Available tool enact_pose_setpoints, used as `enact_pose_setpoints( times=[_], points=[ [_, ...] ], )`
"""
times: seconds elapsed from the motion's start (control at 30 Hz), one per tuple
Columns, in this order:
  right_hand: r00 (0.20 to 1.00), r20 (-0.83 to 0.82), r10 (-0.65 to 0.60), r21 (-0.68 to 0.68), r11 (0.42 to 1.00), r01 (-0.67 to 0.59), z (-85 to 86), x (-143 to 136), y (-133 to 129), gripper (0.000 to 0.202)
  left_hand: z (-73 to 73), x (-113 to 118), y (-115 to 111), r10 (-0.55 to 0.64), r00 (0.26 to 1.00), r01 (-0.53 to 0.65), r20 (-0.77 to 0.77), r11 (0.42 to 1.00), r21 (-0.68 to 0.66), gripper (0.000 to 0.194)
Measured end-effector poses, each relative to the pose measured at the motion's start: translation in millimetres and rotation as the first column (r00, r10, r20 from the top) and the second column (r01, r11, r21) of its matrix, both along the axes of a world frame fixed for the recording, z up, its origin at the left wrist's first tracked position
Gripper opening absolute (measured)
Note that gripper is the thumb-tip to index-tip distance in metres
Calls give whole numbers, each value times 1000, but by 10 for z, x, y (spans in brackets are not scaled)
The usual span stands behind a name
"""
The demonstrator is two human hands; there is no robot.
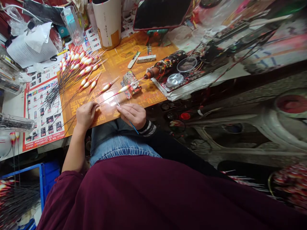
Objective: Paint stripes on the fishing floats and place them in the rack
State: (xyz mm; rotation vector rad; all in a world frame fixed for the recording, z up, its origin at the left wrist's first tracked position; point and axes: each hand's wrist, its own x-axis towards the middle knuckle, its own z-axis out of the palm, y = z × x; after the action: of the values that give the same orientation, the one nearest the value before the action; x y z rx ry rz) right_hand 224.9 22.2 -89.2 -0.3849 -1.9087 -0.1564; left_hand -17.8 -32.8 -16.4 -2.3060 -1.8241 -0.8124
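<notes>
My left hand [86, 114] pinches the thin dark stem of a fishing float [122, 89] at the table's front edge. The float's red, yellow and white body slants up to the right over a paint-spattered block [131, 83], and its tip reaches the brown nose of a spattered spindle tool [151, 73]. Just below the float, my right hand [132, 115] holds a thin blue-handled brush [133, 127], its pale end close to the stem. Several similar floats [79, 62] lie in a bunch at the left, with a few single ones [106, 87] nearer the block.
A tall white cup [107, 25], a clear glass [73, 25] and a dark-screened device [160, 14] stand at the back. Small clear dishes [175, 80] sit right of the spindle. A blue crate [50, 179] with more floats is at lower left.
</notes>
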Motion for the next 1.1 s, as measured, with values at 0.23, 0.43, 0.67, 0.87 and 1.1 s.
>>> enact_pose_setpoints(
  times=[0.23,0.43,0.67,0.87,1.1],
  points=[
    [1000,24,-2,-46,999,3,-52,13,2,42,-8,-6,4,4,999,-3,35,1000,-23,20],
    [996,82,-31,-85,996,38,-88,19,0,33,-7,0,4,-6,1000,6,-8,1000,22,22],
    [998,69,-15,-90,996,21,-58,18,-10,37,1,2,1,-14,1000,13,11,1000,8,20],
    [1000,24,3,-52,999,-2,-8,10,-18,43,5,9,-3,-8,1000,9,-15,1000,26,21],
    [999,31,44,-156,987,-38,-87,13,-9,41,15,16,-4,29,1000,-29,-6,999,-31,20]
  ],
)
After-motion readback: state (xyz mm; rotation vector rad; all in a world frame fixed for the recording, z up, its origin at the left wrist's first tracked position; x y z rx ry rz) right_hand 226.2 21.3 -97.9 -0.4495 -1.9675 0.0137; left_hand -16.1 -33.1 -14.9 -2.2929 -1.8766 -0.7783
